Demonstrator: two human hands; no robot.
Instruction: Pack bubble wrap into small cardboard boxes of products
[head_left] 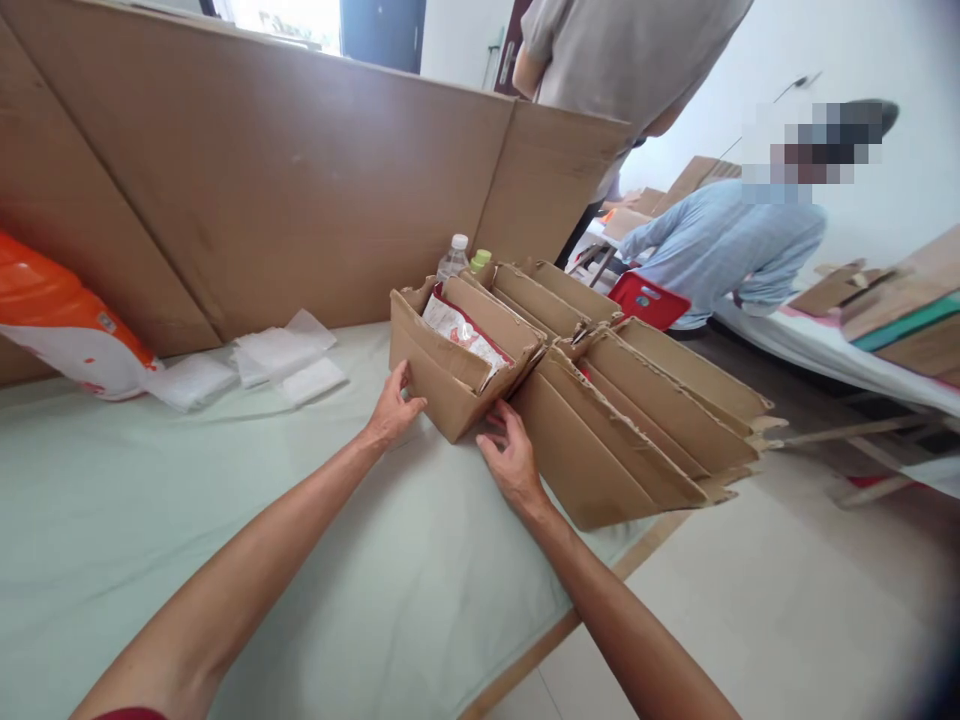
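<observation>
A small open cardboard box [435, 375] stands on the cloth-covered table, with a white and red printed packet [465, 335] inside it. My left hand [394, 408] presses on its near left side, thumb and fingers apart. At the opposite lower corner, the curled fingers of my right hand [511, 455] touch the box. Between them, my two hands hold it. Right beside it stand more open cardboard boxes [622, 430] with torn upper edges, close to my right hand. What most of these contain is hidden.
A tall cardboard panel [300, 180] walls the table's [300, 580] far side. White folded sheets [289, 355] and an orange-white bag [67, 320] lie left. A clear bottle [453, 258] stands behind the boxes. Two people [630, 50] [727, 240] are beyond, near a red basket [649, 300].
</observation>
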